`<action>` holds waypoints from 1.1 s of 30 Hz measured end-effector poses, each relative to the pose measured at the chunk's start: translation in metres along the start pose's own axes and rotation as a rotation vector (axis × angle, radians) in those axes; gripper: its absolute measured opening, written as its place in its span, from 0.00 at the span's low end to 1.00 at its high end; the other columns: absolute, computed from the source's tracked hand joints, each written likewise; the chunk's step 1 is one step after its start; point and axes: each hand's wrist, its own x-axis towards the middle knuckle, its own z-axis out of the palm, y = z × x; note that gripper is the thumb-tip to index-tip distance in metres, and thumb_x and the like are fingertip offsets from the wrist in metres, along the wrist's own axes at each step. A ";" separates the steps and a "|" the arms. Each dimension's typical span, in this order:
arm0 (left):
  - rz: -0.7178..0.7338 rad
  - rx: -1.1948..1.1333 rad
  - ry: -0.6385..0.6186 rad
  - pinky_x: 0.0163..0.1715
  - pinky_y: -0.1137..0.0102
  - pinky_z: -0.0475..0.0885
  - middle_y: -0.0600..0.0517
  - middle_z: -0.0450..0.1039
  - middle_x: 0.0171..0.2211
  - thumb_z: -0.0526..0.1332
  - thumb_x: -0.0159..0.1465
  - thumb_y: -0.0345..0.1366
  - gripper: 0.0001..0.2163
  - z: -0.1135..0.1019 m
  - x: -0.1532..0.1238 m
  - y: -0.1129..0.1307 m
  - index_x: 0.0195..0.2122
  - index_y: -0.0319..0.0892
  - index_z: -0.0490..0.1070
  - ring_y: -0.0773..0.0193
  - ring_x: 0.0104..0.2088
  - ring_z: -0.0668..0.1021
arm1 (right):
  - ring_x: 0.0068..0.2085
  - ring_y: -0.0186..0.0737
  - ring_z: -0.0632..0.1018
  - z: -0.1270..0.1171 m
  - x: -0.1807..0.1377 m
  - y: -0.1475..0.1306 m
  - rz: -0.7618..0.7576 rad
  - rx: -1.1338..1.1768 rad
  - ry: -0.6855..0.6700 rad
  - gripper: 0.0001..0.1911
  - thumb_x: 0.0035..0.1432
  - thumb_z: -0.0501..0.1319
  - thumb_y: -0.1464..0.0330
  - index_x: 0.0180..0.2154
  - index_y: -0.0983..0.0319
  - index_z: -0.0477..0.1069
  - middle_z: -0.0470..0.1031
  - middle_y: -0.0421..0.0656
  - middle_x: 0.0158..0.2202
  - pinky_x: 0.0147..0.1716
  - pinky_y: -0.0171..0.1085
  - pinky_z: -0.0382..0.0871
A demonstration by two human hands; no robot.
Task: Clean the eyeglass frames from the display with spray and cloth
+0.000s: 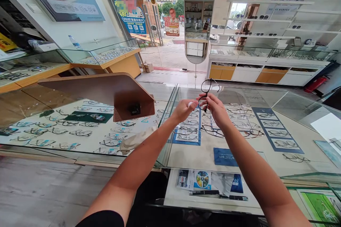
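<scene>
Pinched in the right hand, the probably light, fragile glasses are best held by the rims; the left hand is just beside, its grip unclear.

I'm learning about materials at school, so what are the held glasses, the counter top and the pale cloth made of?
Glasses: thin dark rims, perhaps metal or plastic; clear lenses, glass or plastic, too small to tell. Counter top: seemingly smooth glass, since it's see-through and shiny. Cloth: probably soft, dull fabric, judging by its crumpled folds.
</scene>
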 end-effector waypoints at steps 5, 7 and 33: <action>-0.005 -0.043 0.001 0.32 0.65 0.63 0.56 0.57 0.19 0.55 0.69 0.70 0.33 0.003 0.001 0.000 0.21 0.44 0.60 0.66 0.25 0.61 | 0.43 0.42 0.78 0.002 -0.001 -0.001 -0.001 -0.019 -0.009 0.17 0.71 0.64 0.52 0.52 0.53 0.81 0.84 0.44 0.52 0.42 0.41 0.68; -0.012 -0.066 0.024 0.31 0.65 0.63 0.56 0.58 0.20 0.54 0.68 0.71 0.34 0.003 0.001 0.000 0.21 0.45 0.60 0.66 0.24 0.62 | 0.42 0.41 0.77 0.002 -0.001 -0.001 -0.004 -0.020 -0.010 0.17 0.71 0.64 0.52 0.52 0.54 0.81 0.84 0.44 0.52 0.42 0.41 0.69; -0.549 0.099 0.737 0.53 0.60 0.76 0.41 0.78 0.56 0.70 0.65 0.34 0.21 -0.074 0.024 -0.109 0.57 0.47 0.68 0.52 0.53 0.81 | 0.42 0.41 0.79 -0.001 0.000 -0.010 0.009 -0.004 0.048 0.19 0.68 0.65 0.50 0.52 0.54 0.79 0.84 0.46 0.54 0.42 0.42 0.71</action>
